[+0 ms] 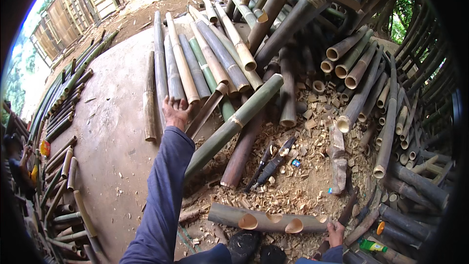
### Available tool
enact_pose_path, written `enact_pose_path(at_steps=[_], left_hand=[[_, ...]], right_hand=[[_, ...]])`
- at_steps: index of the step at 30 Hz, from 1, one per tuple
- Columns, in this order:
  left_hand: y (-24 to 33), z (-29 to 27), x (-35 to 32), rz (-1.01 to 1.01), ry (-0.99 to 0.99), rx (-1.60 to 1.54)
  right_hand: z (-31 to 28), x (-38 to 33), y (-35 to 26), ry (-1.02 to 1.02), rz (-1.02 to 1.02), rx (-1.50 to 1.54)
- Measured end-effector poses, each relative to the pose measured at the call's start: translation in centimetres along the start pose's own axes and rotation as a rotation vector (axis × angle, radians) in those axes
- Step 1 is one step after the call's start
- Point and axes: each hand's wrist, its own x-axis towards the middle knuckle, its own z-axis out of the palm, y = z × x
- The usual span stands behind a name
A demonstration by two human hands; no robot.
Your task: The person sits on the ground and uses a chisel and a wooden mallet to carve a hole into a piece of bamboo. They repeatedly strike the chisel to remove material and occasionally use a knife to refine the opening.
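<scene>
My left hand (176,113) is stretched out over the near ends of a row of bamboo poles (184,63), fingers spread, beside a split bamboo piece (207,110). It appears to touch the end of a grey pole (173,76); I cannot see a grip. At the lower right my right hand (335,233) is closed around the end of a dark bamboo pole (276,221) with several rounded notches cut through its wall. A thick green bamboo pole (235,123) slants up between my arms. Two dark tools, one a wrapped handle (273,162), lie among the shavings.
Wood chips (293,193) cover the ground ahead of my feet (245,244). Bamboo stacks rise at the right (361,98) and far left (58,112). A pale cut block (337,159), a small blue wrapper (296,163) and a green bottle (372,246) lie about.
</scene>
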Motion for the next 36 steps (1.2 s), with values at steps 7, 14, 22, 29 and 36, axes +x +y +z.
enact_pose_path(at_steps=[7,14,22,29,36], left_hand=[[4.6,1.5,3.8,0.16,0.276,0.118],[3.3,1.6,3.2,0.184,0.431,0.135],[3.2,-6.5,-3.3,-0.051,0.303,-0.397],[0.4,-3.0,-11.7,0.432,0.146,0.498],[-2.3,4.5,-5.8,0.361,-0.352,1.18]], right_hand=[[-0.1,0.7,-0.9,-0.027,0.022,-0.012],[0.1,0.2,-2.5,-0.003,0.03,0.015],[0.4,1.0,-1.1,-0.054,0.013,-0.004],[0.4,0.0,-1.2,0.02,-0.032,-0.034],[1.2,-1.5,-2.7,-0.007,-0.022,-0.015]])
